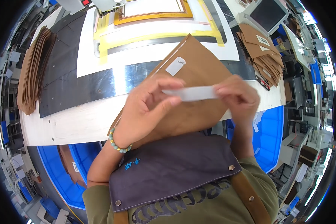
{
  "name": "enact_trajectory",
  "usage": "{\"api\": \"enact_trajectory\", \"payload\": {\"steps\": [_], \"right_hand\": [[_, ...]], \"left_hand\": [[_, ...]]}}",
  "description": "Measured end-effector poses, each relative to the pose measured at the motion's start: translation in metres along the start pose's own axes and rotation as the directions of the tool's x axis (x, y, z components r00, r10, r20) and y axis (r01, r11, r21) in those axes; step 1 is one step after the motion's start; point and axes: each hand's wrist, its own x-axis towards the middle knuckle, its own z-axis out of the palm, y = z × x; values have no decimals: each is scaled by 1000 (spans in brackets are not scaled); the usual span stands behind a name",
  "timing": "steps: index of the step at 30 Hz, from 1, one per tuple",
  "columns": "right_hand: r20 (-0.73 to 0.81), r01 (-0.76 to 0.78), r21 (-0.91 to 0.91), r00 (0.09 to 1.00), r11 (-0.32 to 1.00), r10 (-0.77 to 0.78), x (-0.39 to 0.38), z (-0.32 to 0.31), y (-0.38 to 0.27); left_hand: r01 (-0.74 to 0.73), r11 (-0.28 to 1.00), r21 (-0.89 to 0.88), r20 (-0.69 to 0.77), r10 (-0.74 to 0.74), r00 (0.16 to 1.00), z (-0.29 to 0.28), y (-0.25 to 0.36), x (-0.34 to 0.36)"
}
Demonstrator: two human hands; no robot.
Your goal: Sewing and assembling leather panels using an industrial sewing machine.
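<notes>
A brown sheet of fabric or paper (199, 63), with a white line along one edge and a small white label (175, 66), lies diagonally over the table's front edge, toward my body. Above it a slightly blurred white strip (196, 93) is stretched between my hands. My left hand (151, 106), with a beaded bracelet at the wrist, has curled fingers and thumb at the strip's left end. My right hand (240, 97) pinches the strip's right end between thumb and fingers.
Stacks of brown pieces lie at left (33, 71) and right (263, 59). Behind are a yellow-framed template (153, 20) on a metal plate (59, 86), machine parts (108, 5) and a monitor (266, 15). Blue bins (268, 138) sit below the table's wooden edge (63, 132).
</notes>
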Motion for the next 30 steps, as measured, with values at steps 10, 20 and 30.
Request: {"api": "enact_trajectory", "payload": {"steps": [10, 20, 30], "right_hand": [[-499, -350, -189, 839, 917, 217, -21, -112, 125], [-421, -418, -83, 837, 904, 349, -19, -95, 131], [-364, -444, -130, 853, 887, 374, -12, -75, 115]], "left_hand": [[-99, 540, 836, -148, 395, 907, -34, -38, 4], [795, -28, 606, -296, 920, 258, -118, 140, -279], [924, -152, 352, -488, 812, 320, -176, 38, -450]]}}
